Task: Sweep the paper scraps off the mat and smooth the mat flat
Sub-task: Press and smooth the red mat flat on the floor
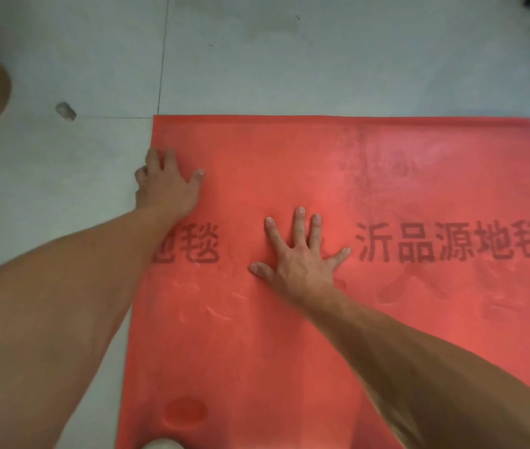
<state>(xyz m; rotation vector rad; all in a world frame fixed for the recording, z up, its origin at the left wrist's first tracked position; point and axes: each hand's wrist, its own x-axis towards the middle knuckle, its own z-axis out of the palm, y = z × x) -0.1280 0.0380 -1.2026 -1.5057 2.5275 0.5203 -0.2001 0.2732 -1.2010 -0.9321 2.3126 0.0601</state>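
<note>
Red mat [289, 351] with dark printed characters, lying flat on pale tiles; faint scuffs, no scraps seen on it

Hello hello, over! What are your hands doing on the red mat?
Left hand flat at mat's left edge. Right hand spread flat mid-mat. No scraps visible on mat.

The mat [289, 351] lies on the floor [63, 189]. The left hand [168, 186] rests on its left edge, the right hand [299, 257] flat near its middle. A small scrap [66, 111] lies on the floor beyond the mat's far left corner.

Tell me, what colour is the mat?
Red, with dark printed characters; the mat shows in the head view.
</note>
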